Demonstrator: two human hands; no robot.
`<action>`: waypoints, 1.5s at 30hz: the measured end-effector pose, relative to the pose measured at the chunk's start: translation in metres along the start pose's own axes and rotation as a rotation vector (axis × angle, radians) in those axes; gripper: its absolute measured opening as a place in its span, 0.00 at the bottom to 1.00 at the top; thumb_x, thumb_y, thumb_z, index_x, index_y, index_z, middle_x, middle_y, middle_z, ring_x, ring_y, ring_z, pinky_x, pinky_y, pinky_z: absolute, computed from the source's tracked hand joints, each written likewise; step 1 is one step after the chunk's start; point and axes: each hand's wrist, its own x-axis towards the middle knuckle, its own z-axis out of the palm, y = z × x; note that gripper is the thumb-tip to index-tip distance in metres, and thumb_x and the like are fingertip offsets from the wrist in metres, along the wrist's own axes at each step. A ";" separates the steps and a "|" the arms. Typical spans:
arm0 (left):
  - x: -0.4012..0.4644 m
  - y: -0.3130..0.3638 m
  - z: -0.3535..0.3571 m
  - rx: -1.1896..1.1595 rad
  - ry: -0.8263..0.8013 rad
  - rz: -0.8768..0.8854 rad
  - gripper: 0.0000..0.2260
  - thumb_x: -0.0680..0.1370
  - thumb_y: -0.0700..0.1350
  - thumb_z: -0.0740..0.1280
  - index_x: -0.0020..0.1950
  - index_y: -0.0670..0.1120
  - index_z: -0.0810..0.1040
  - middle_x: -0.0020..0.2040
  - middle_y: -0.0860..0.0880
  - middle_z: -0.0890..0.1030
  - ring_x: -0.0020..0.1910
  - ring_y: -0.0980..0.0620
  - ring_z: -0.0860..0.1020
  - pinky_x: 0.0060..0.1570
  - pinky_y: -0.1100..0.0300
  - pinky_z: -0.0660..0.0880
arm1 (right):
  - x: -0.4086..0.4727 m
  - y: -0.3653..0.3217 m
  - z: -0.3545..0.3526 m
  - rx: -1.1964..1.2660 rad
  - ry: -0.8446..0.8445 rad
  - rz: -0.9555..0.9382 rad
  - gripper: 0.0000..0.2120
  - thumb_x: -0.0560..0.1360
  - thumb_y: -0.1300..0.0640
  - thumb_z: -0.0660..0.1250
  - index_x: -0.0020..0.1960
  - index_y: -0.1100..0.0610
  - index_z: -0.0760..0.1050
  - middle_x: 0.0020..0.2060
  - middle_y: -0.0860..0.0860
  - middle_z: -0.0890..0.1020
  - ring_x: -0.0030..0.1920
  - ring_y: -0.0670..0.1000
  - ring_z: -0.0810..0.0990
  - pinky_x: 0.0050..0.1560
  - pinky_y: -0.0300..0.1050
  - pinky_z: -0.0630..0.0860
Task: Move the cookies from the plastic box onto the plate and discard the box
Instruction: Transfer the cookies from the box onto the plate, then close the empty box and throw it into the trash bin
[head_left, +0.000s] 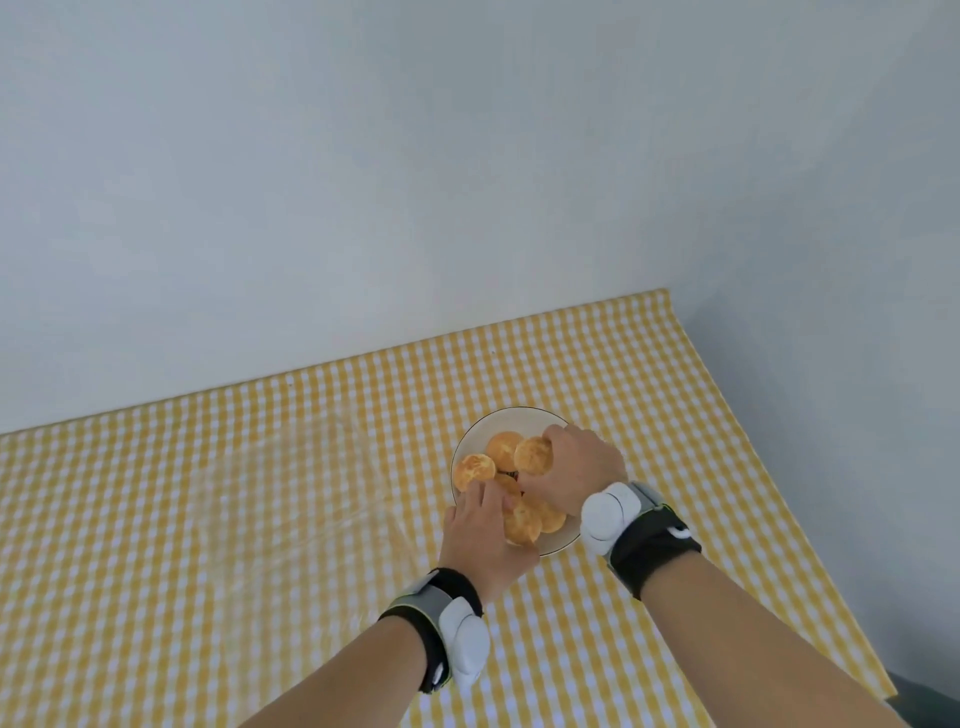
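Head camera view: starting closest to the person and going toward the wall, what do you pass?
Bare forearms, then the wrist bands, left hand, right hand holding a cookie, the far rim of the plate, checked tablecloth, and the wall.

no readable text or labels, dark marking on the plate (470, 435) centre possibly print, mostly hidden

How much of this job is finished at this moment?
Done: several cookies lie on the plate. In hand: the right hand holds a cookie over the plate; the left hand touches the near ones. Left: the plastic box is not in view, so I cannot tell if it was discarded.
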 end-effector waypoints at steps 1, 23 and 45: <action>0.001 -0.001 0.001 -0.002 0.006 -0.003 0.21 0.63 0.52 0.69 0.54 0.52 0.68 0.52 0.57 0.68 0.53 0.54 0.69 0.55 0.58 0.67 | 0.001 0.000 0.002 -0.014 -0.024 -0.013 0.36 0.62 0.29 0.58 0.61 0.52 0.72 0.55 0.49 0.79 0.53 0.53 0.78 0.52 0.51 0.77; -0.097 -0.139 -0.113 -0.067 0.387 -0.336 0.18 0.74 0.51 0.70 0.60 0.51 0.70 0.60 0.54 0.72 0.59 0.51 0.74 0.63 0.49 0.66 | -0.080 -0.061 0.064 0.588 0.077 -0.200 0.04 0.78 0.52 0.62 0.51 0.43 0.73 0.38 0.45 0.79 0.31 0.44 0.77 0.33 0.39 0.75; -0.105 -0.239 -0.175 -0.621 0.355 -0.548 0.04 0.76 0.34 0.66 0.48 0.40 0.72 0.45 0.46 0.77 0.42 0.45 0.77 0.37 0.58 0.72 | -0.131 -0.101 0.124 0.797 -0.332 0.173 0.16 0.82 0.58 0.57 0.66 0.57 0.75 0.54 0.47 0.79 0.51 0.50 0.82 0.45 0.43 0.80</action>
